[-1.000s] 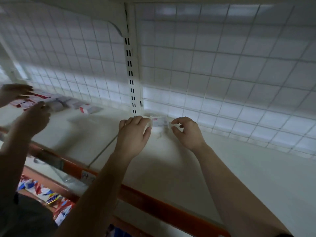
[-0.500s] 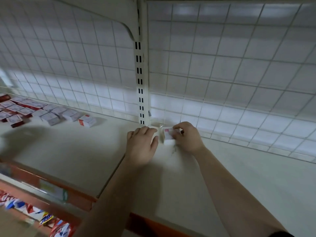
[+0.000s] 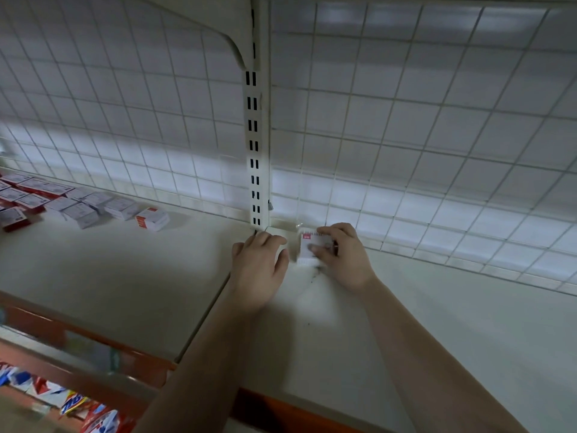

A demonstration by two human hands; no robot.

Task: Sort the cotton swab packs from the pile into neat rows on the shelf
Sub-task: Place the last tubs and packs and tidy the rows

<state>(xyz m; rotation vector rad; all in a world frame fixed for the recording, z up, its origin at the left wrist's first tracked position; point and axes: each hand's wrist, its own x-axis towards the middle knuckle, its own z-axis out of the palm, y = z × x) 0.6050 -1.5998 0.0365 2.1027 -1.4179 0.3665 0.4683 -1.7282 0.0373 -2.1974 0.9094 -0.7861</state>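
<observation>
Gripping a pack [image 3: 307, 249] at the back of the shelf [image 3: 437, 323], right hand [image 3: 345, 262] pinches it; left hand [image 3: 259, 267] lies relaxed, palm down, just beside.

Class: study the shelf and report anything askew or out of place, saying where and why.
One red-ended pack lies apart, right of the pile, turned askew; the pile itself is jumbled, not in rows.

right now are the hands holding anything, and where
The right hand grips a swab pack at its right side, thumb across its face; the left hand holds nothing.
</observation>
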